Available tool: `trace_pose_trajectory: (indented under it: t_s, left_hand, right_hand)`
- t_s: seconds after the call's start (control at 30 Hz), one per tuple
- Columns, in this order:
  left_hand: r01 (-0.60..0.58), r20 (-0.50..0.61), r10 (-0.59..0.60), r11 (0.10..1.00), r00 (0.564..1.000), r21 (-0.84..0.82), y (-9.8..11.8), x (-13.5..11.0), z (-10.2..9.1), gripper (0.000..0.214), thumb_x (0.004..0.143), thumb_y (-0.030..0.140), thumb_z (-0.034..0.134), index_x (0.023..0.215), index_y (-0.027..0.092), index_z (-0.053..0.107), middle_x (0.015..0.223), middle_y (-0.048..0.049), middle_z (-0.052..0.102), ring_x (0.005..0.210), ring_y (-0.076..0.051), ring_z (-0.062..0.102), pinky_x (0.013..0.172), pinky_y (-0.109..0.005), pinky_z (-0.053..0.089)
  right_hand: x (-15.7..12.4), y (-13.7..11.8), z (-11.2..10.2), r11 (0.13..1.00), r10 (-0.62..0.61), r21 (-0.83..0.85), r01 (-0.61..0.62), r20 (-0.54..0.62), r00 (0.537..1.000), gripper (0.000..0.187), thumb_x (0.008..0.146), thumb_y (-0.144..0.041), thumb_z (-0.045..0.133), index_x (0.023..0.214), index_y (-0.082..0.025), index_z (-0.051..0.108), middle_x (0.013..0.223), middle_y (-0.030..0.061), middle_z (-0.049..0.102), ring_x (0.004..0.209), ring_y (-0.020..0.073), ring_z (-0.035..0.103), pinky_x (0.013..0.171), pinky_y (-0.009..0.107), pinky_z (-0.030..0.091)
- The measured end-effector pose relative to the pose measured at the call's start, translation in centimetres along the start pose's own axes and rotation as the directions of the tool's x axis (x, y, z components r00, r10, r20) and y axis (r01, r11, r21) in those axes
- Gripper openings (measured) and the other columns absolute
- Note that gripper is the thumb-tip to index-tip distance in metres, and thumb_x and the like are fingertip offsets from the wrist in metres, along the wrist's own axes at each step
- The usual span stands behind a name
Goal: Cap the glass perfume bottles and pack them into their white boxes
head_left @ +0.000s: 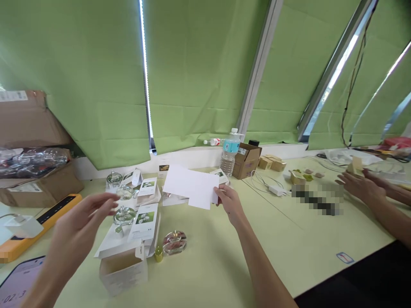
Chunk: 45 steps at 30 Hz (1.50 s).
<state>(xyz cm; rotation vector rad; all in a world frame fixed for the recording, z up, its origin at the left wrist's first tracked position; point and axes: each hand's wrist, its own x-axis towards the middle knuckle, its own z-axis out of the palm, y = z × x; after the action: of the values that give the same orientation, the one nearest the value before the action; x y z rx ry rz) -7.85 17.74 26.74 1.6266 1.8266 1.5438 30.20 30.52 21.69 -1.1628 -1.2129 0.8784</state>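
My right hand (229, 203) pinches the lower right corner of a blank white sheet of card (192, 186), with an uneven, stepped outline, raised over the table. My left hand (81, 226) is held in the air with bent fingers and a gap by the thumb, nothing in it. Just beyond its fingertips is a clear glass perfume bottle (124, 216). White boxes with a flower picture, such as one flower box (144, 220), lie to its right. Nearer me are an opened white carton (123, 271), a pinkish perfume bottle (175, 243) and a gold cap (159, 254).
An orange power strip (61, 214) and a phone (24, 278) are at the left, below cardboard boxes (41, 184). A large water bottle (230, 152) stands by a brown box (247, 160) at the back. Another person's hands (362, 186) work at the right.
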Motion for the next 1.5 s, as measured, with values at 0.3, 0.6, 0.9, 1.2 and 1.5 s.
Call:
trace_pose_trajectory:
  t_s: [0.3,0.6,0.9,1.2,1.5]
  left_hand:
    - [0.095,0.367,-0.009,0.971,0.930,-0.218,3.7,3.8,4.0,0.052,0.083,0.056,0.053,0.120,0.019,0.057,0.117,-0.0109,0.066,0.097,-0.024,0.066,0.085,-0.036,0.052]
    - [0.200,0.458,-0.065,0.947,0.886,-0.252,1.2,3.1,4.8,0.054,0.079,0.052,0.062,0.122,0.019,0.057,0.097,-0.0059,0.070,0.095,-0.023,0.066,0.085,-0.036,0.053]
    - [0.468,0.440,-0.255,0.735,0.861,-0.490,-1.9,3.7,4.8,0.036,0.072,0.035,0.075,0.102,0.019,0.069,0.105,-0.0049,0.070,0.079,-0.019,0.070,0.078,-0.031,0.056]
    - [0.542,0.466,-0.280,0.494,0.839,-0.680,-2.2,3.5,5.7,0.029,0.075,0.018,0.072,0.104,0.019,0.068,0.102,-0.0025,0.069,0.090,-0.018,0.065,0.089,-0.041,0.058]
    - [0.661,0.680,-0.103,0.375,0.726,-0.650,-2.3,3.2,6.0,0.023,0.084,0.025,0.061,0.104,0.019,0.071,0.123,-0.0068,0.066,0.120,-0.031,0.056,0.102,-0.049,0.048]
  right_hand:
    - [-2.4,-1.4,3.4,0.989,-0.056,0.142,0.042,0.096,0.994,0.040,0.075,-0.051,0.068,0.090,-0.014,0.064,0.061,0.0018,0.063,0.049,0.0111,0.049,0.044,0.023,0.040]
    - [-3.3,-1.6,5.4,0.979,0.005,0.203,-0.037,0.156,0.988,0.032,0.075,-0.044,0.071,0.083,-0.014,0.066,0.058,0.0001,0.061,0.047,0.0094,0.047,0.041,0.021,0.037]
    - [-1.0,-3.2,9.4,0.945,0.055,0.286,-0.160,0.343,0.938,0.032,0.077,-0.045,0.068,0.089,-0.016,0.071,0.075,0.0042,0.067,0.064,0.0162,0.062,0.050,0.027,0.056]
    - [-1.6,-1.8,10.9,0.921,0.026,0.362,-0.146,0.318,0.948,0.034,0.081,-0.046,0.065,0.095,-0.016,0.074,0.081,0.0057,0.070,0.065,0.0160,0.061,0.051,0.029,0.057]
    - [-2.5,-1.9,10.9,0.908,0.028,0.391,-0.150,0.300,0.953,0.036,0.082,-0.047,0.064,0.098,-0.016,0.074,0.082,0.0058,0.070,0.066,0.0147,0.060,0.054,0.028,0.056]
